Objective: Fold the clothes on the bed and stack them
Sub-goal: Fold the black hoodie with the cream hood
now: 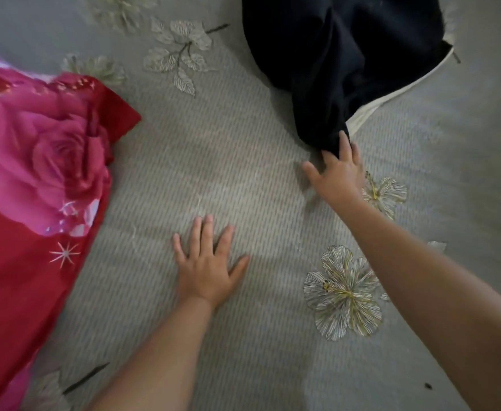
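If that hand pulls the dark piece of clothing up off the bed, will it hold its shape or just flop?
It will probably flop: the dark garment already lies bunched in soft folds, narrowing to the corner the right hand grips. It looks like thick cloth, so perhaps a little heavy. It should drag across the bedsheet without rolling, and may pull along the pale fabric beneath it.

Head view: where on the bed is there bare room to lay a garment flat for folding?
The widest bare stretch of bedsheet runs down the middle, bordered by the red rose-print pillow on the left, the dark garment at upper right, and the left hand pressed flat below. The upper right is crowded: the right hand grips the garment's corner over a white cloth.
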`<move>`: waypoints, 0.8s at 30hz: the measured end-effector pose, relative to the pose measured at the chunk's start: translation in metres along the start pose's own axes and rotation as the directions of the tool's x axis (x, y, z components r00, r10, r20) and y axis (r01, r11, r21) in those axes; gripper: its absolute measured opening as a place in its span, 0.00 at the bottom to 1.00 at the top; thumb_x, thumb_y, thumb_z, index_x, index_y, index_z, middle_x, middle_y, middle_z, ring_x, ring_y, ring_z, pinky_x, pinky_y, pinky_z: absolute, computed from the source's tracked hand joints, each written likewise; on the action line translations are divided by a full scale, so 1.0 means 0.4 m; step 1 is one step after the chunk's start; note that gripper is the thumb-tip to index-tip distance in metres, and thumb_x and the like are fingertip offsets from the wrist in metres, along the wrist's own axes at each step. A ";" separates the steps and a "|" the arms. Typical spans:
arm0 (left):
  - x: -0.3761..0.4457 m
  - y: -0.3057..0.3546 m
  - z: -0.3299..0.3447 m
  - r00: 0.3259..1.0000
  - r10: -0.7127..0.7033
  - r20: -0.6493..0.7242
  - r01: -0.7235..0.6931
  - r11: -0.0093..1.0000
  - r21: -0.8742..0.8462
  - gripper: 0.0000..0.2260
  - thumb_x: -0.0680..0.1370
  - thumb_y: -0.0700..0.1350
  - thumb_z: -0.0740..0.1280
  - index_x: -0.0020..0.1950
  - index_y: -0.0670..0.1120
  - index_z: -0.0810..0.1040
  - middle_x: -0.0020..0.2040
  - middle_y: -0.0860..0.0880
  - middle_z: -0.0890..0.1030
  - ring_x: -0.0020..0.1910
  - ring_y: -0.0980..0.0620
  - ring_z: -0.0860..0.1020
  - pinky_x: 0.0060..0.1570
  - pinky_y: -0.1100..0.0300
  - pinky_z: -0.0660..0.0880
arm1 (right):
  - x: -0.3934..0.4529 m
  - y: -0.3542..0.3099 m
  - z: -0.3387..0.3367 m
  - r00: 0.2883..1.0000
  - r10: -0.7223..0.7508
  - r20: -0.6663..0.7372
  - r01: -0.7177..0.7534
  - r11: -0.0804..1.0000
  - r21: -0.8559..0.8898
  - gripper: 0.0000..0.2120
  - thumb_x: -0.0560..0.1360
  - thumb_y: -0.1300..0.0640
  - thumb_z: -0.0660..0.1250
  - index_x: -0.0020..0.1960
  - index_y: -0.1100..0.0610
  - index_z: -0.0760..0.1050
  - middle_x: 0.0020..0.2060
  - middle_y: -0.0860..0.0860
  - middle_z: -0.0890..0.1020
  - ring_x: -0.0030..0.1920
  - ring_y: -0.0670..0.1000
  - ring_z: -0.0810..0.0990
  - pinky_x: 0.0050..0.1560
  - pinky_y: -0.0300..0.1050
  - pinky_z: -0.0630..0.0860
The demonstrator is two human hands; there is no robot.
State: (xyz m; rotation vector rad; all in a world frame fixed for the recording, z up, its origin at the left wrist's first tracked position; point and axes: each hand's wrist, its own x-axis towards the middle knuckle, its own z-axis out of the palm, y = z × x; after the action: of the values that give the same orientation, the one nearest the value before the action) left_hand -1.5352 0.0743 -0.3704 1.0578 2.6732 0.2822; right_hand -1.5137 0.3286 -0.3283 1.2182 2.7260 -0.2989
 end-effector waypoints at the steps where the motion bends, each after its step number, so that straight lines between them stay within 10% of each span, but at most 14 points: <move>1: 0.000 -0.004 0.002 1.000 0.001 0.007 -0.001 1.000 -0.006 0.28 0.70 0.60 0.54 0.57 0.44 0.80 0.59 0.35 0.76 0.60 0.34 0.74 0.52 0.27 0.63 | 0.008 0.000 0.000 1.000 -0.006 -0.027 0.006 1.000 0.028 0.23 0.78 0.44 0.55 0.63 0.58 0.73 0.73 0.53 0.57 0.73 0.55 0.53 0.70 0.52 0.52; 8: 0.001 -0.012 0.002 0.996 -0.064 0.065 0.064 0.998 0.003 0.37 0.68 0.69 0.39 0.74 0.53 0.55 0.74 0.39 0.56 0.74 0.40 0.52 0.67 0.38 0.41 | -0.184 0.071 -0.002 0.978 -0.210 -0.013 0.210 0.969 0.132 0.16 0.79 0.52 0.58 0.54 0.60 0.80 0.56 0.60 0.78 0.57 0.59 0.74 0.60 0.49 0.63; 14: -0.144 0.092 -0.055 0.999 -0.028 0.024 0.032 0.984 -0.175 0.44 0.70 0.71 0.35 0.71 0.41 0.62 0.70 0.29 0.59 0.70 0.29 0.56 0.65 0.33 0.51 | -0.474 0.230 -0.040 0.960 -0.274 0.058 0.258 0.946 0.196 0.18 0.77 0.52 0.60 0.43 0.63 0.83 0.51 0.61 0.81 0.60 0.57 0.75 0.63 0.49 0.62; 20: -0.402 0.321 -0.069 0.990 0.080 0.112 -0.065 0.990 -0.129 0.46 0.67 0.74 0.33 0.74 0.45 0.55 0.74 0.35 0.51 0.74 0.38 0.48 0.69 0.44 0.47 | -0.835 0.465 -0.049 0.825 -0.341 0.450 0.320 0.939 0.126 0.25 0.79 0.45 0.51 0.45 0.58 0.83 0.57 0.52 0.79 0.68 0.45 0.66 0.69 0.42 0.48; 24: -0.575 0.463 -0.003 0.968 0.146 0.204 -0.138 0.989 -0.053 0.33 0.75 0.65 0.50 0.75 0.50 0.51 0.76 0.40 0.46 0.74 0.43 0.42 0.71 0.47 0.43 | -1.094 0.648 -0.035 0.677 -0.259 0.689 0.335 0.942 0.026 0.26 0.79 0.43 0.53 0.37 0.62 0.75 0.34 0.53 0.76 0.44 0.52 0.77 0.52 0.41 0.66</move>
State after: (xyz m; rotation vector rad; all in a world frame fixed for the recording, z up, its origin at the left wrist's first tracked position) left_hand -1.2545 0.0480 -0.2824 1.1988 2.4030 0.2350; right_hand -1.0307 0.1861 -0.2557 0.4623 2.2072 -0.5174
